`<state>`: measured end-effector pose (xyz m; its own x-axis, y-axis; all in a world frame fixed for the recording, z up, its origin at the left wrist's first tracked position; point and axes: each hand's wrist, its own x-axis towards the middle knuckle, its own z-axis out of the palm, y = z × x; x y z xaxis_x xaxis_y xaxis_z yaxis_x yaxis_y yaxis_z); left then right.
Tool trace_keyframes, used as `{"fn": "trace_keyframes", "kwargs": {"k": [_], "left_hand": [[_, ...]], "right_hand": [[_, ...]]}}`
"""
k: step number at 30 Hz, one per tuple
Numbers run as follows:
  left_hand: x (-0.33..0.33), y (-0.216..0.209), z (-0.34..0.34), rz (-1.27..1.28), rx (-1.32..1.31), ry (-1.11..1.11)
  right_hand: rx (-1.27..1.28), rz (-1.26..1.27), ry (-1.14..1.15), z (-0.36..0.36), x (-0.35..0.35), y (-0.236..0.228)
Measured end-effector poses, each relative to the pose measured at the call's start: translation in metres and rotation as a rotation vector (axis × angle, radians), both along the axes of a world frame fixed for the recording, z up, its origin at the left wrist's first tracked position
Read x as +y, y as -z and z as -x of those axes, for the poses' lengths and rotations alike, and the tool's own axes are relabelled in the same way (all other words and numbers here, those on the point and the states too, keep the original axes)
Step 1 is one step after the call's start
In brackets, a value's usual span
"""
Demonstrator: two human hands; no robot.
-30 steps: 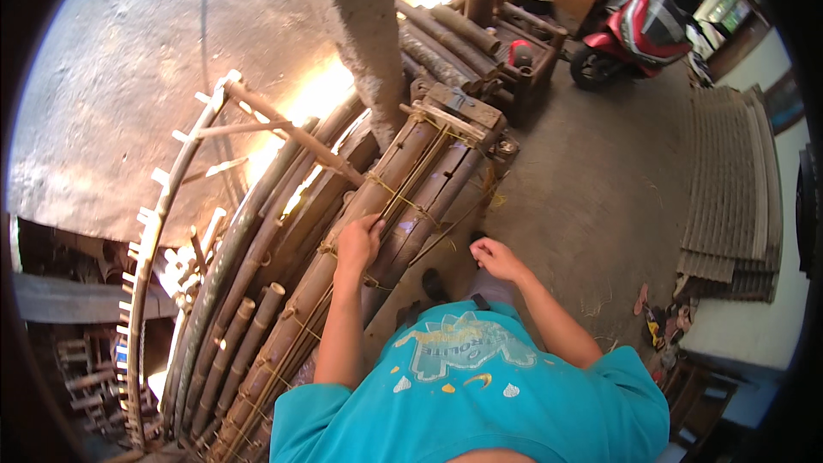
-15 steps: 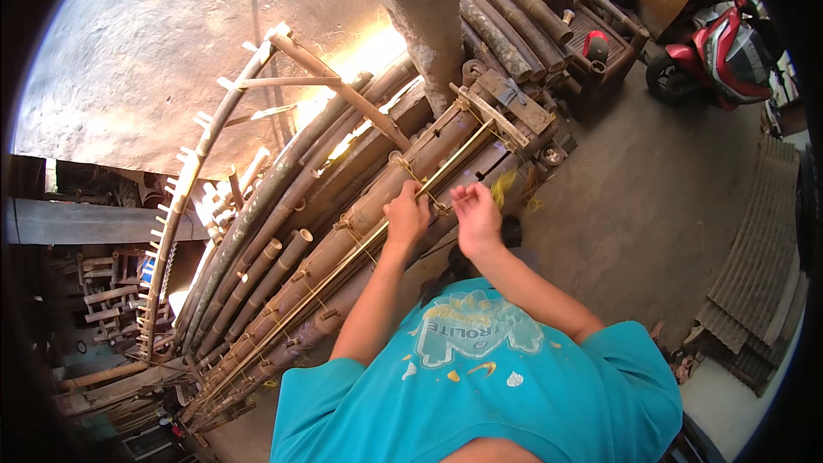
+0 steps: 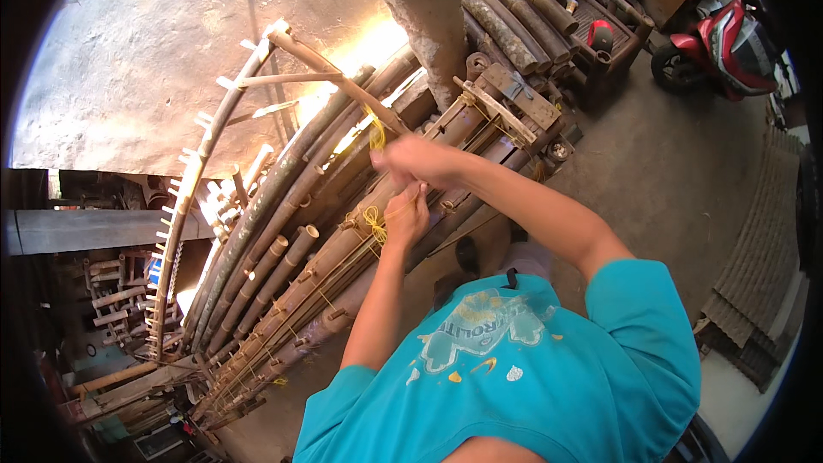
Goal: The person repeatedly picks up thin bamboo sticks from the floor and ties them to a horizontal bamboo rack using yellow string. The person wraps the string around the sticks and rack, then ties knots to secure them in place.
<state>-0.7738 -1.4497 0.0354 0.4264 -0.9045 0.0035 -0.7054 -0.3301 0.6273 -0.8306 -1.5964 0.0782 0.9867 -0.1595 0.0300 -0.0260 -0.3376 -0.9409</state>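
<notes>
A long frame of bamboo poles [image 3: 302, 294], bound at several places with yellow string, slants across in front of me. Over its upper middle my left hand [image 3: 406, 214] is closed in a pinch, but what lies in the fingers is hidden. My right hand [image 3: 420, 161] reaches across just above the left one, smeared by motion, with its fingers curled. A loose bunch of yellow string [image 3: 375, 130] trails from its fingertips. Beside my left hand a looped yellow string [image 3: 375, 225] rests on the poles.
A concrete pillar [image 3: 424, 9] stands behind the frame. Stacked bamboo [image 3: 514, 21] fills the back, and a curved pegged bamboo piece [image 3: 197, 150] rises at left. A wooden block [image 3: 521, 96] sits at the frame's far end. A red motorbike [image 3: 733, 47] and corrugated sheets [image 3: 750, 240] are at right.
My right hand has swung left across the frame, over my left hand, and the yellow string has moved with it. My left hand stays near the same spot on the poles.
</notes>
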Motion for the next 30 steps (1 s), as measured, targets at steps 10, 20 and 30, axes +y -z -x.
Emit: {"fn": "trace_keyframes", "kwargs": {"k": [10, 20, 30], "left_hand": [[-0.069, -0.041, -0.027, 0.398, 0.555, -0.192], [-0.152, -0.028, -0.051, -0.482, -0.390, -0.073], [-0.162, 0.013, 0.110, -0.075, -0.161, -0.115]], "right_hand": [[-0.149, 0.246, 0.081, 0.128, 0.095, 0.055], [0.179, -0.442, 0.906, 0.222, 0.029, 0.133], [-0.201, 0.156, 0.652, 0.087, -0.040, -0.042]]}}
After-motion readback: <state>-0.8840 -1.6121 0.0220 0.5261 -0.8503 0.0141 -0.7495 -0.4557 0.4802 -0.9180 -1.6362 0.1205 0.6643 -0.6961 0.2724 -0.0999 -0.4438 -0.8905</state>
